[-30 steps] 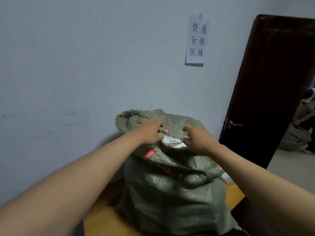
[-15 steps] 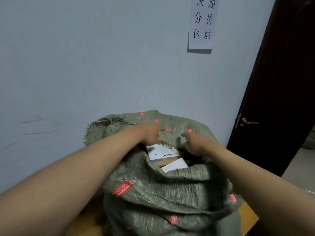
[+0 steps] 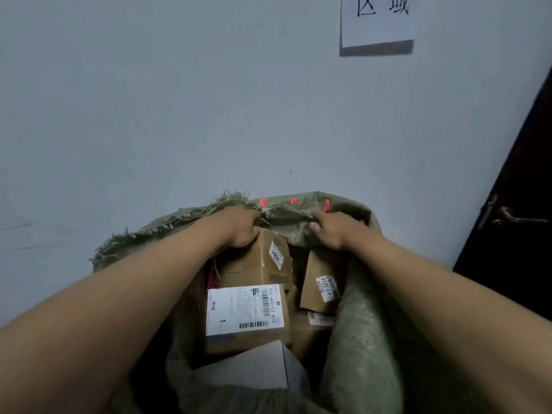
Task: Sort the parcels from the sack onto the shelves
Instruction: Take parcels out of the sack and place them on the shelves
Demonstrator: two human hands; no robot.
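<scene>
The sack point(image 3: 355, 339) now gapes wide; half a second ago only a slit showed 2 labels, and now at least 4 parcels lie exposed inside. A brown box point(image 3: 263, 264) with a large white label stands uppermost, a smaller box point(image 3: 321, 286) leans just beside it, and a white box point(image 3: 254, 366) lies nearest.

The left hand point(image 3: 239, 227) curls over the brown box's far top edge. The right hand point(image 3: 333, 230) grips the sack's far rim, fingers curled into the cloth. Unpacking can likely begin.

Behind stand a grey wall point(image 3: 179, 100), a paper notice point(image 3: 378, 19) and a dark door point(image 3: 519, 234). No shelves are in view.
</scene>
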